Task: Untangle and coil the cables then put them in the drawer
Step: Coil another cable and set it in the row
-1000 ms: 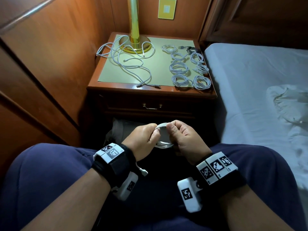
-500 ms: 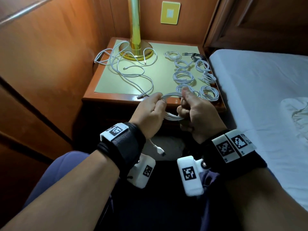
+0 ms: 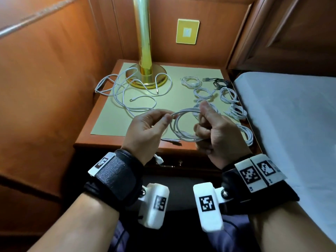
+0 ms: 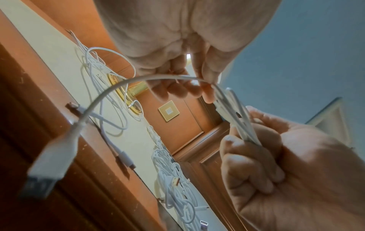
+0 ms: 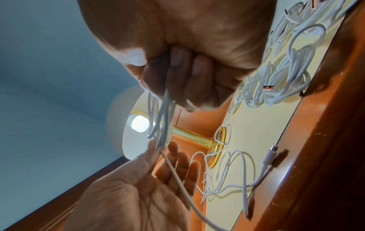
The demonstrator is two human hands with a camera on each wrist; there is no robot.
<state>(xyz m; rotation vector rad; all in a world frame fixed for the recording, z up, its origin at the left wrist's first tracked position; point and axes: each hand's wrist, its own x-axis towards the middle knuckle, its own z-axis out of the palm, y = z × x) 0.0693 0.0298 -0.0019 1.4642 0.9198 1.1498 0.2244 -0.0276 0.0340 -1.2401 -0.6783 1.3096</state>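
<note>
A white cable coil (image 3: 181, 128) hangs in the air over the front edge of the nightstand (image 3: 109, 140). My right hand (image 3: 203, 124) grips its right side, fingers curled round the strands (image 5: 162, 117). My left hand (image 3: 163, 119) pinches the coil's top left between thumb and forefinger. From that pinch the cable's free end arcs down to a USB plug (image 4: 51, 159). A loose tangle of white cables (image 3: 127, 91) lies at the back left. Several coiled cables (image 3: 205, 91) lie on the right. The drawer (image 3: 171, 165) below is shut.
A brass lamp (image 3: 145, 70) stands at the back of the nightstand on a pale green mat (image 3: 174, 99). Wood panelling closes in the left side. A bed with a grey-blue sheet (image 3: 291, 124) runs along the right. My knees are below.
Both hands have risen from my lap to above the nightstand's front edge, carrying the coil. The coil's loop now spreads wider between them. My view has moved forward.
</note>
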